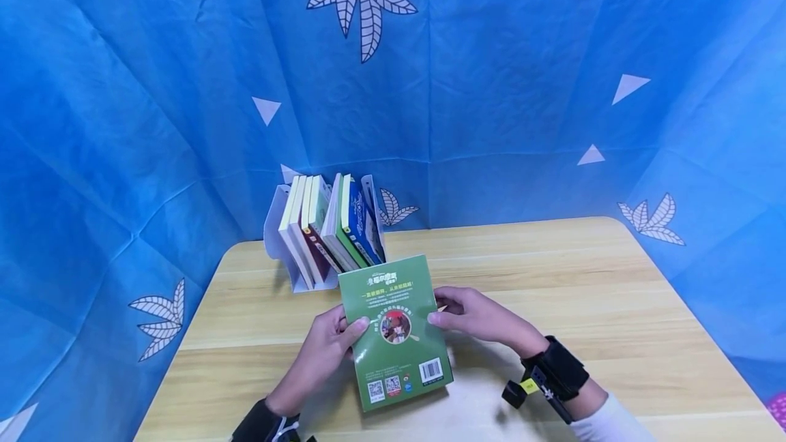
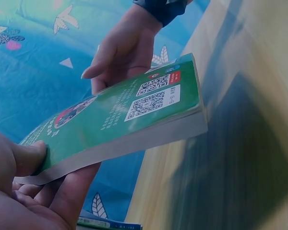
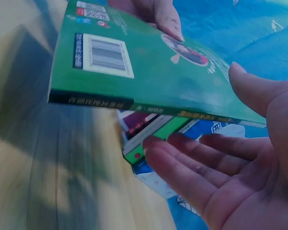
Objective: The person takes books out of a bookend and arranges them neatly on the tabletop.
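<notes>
A green paperback book (image 1: 393,374) is held above the table with its back cover up, showing a barcode, QR codes and a round picture. My left hand (image 1: 325,346) grips its left edge, thumb (image 2: 31,155) on the cover and fingers underneath. At the spine side is my right hand (image 1: 479,319); in the right wrist view its thumb (image 3: 249,88) is above the book and its loosely extended fingers (image 3: 197,167) are below, with a gap between fingers and book. Whether that thumb touches the cover I cannot tell.
A white book rack (image 1: 276,224) stands at the back left of the wooden table (image 1: 552,271), holding several upright, leaning books (image 1: 310,217). Behind the table hangs a blue cloth (image 1: 503,87) printed with leaves and triangles.
</notes>
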A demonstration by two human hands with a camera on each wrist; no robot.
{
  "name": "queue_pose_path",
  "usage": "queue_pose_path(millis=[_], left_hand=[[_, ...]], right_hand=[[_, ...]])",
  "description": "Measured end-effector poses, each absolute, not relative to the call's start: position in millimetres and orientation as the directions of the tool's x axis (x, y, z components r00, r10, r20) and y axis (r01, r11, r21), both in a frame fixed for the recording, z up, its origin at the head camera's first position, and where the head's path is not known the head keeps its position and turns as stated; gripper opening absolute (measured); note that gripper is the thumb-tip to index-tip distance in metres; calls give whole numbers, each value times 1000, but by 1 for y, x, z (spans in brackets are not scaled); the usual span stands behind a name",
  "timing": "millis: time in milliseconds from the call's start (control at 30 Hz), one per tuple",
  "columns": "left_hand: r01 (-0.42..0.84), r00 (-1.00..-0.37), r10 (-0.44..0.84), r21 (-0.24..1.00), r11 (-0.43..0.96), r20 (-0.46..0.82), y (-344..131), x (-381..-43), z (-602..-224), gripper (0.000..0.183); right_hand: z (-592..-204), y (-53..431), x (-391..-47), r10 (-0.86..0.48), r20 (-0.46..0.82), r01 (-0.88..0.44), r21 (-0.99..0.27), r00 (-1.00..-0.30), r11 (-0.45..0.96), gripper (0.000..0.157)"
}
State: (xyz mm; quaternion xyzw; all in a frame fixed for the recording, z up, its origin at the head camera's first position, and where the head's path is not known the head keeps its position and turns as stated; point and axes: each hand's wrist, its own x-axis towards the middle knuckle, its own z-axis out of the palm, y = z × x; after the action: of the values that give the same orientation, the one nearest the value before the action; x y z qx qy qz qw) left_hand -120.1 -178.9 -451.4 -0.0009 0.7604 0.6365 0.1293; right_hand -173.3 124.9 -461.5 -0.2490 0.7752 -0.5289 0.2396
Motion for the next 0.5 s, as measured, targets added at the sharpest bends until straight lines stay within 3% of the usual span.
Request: queue_pose_path(millis=[500], left_hand=[[-175,-953,221,971,165,-209,-167,-123,-451,43]], right_hand=[[-460,127,-172,-601,-148,3,-972,-786,236,41]])
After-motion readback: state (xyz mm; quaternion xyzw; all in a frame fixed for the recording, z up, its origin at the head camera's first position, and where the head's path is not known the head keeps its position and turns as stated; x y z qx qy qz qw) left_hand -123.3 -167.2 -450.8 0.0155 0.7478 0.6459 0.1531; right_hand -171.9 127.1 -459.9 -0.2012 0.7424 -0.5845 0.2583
